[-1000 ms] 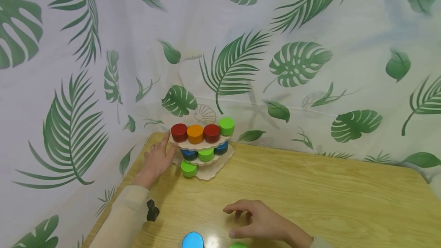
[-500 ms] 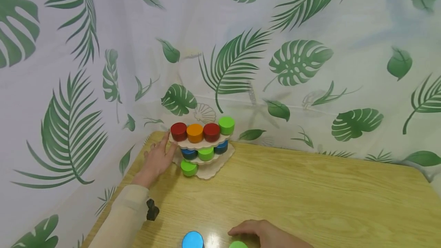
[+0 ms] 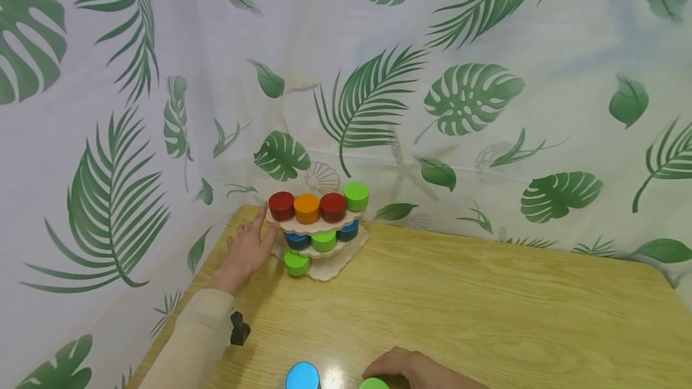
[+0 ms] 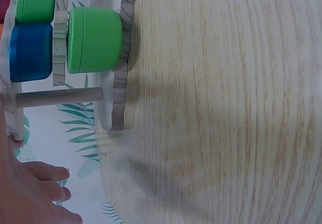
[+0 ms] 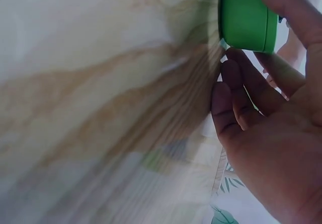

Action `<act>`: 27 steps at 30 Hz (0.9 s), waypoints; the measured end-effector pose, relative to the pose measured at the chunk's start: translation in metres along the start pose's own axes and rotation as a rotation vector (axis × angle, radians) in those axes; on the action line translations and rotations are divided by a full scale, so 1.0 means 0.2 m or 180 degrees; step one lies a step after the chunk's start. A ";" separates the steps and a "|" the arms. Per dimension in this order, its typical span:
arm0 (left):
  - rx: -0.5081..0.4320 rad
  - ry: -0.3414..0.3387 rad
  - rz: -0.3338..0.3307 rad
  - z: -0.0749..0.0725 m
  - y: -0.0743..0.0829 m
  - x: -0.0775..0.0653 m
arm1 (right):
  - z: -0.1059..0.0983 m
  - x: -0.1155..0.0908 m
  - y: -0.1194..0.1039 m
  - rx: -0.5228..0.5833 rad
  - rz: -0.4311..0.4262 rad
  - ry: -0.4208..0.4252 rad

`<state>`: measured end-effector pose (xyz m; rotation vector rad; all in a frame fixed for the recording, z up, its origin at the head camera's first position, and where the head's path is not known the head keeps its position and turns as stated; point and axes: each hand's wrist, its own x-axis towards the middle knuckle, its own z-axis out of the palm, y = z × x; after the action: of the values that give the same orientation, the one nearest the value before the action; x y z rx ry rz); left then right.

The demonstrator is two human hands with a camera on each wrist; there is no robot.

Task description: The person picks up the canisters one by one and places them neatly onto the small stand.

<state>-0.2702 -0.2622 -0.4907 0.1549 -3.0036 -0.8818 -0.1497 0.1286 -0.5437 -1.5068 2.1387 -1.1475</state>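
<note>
In the head view, a wooden tiered stand point(image 3: 327, 269) with scalloped shelves stands at the table's far left corner. Red tins point(image 3: 282, 207), an orange tin point(image 3: 307, 209) and a green tin line its top shelf; blue and green ones fill the middle. A single green tin point(image 4: 95, 40) sits on the bottom shelf. My left hand point(image 3: 245, 254) holds the top shelf's left end between thumb and index finger, other fingers loosely bent. At the near edge of view, my right hand point(image 5: 276, 138) grips a round green tin point(image 5: 246, 17), thumb on one side and fingers on the other.
A light blue tin point(image 3: 303, 375) stands on the wooden table point(image 3: 459, 305), left of the right hand. A small black object point(image 3: 239, 329) shows beside the left sleeve. A leaf-printed cloth point(image 3: 476, 35) rises behind and left of the table.
My right hand has come down and toward the near edge, its fingers now around the green tin. The left hand stays at the stand.
</note>
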 end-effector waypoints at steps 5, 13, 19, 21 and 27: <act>0.0001 0.0031 0.0023 0.00 0.00 0.00 | 0.01 0.00 0.01 -0.0059 -0.0059 0.0066; 0.0002 0.0014 0.0018 0.00 0.00 0.00 | -0.04 0.04 -0.06 0.1027 0.1065 -0.0365; 0.0005 -0.0025 -0.0005 -0.01 0.00 0.00 | -0.05 0.12 -0.10 0.1196 0.1438 -0.0107; 0.0014 -0.0039 -0.0013 -0.01 0.01 -0.01 | -0.06 0.16 -0.09 0.1043 0.1421 -0.0031; 0.0013 -0.0035 -0.0025 -0.01 0.01 -0.01 | -0.08 0.28 -0.03 0.0495 0.1372 0.0311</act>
<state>-0.2684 -0.2613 -0.4889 0.1623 -3.0171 -0.8799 -0.1786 0.0850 -0.5171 -0.8800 2.2278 -1.2089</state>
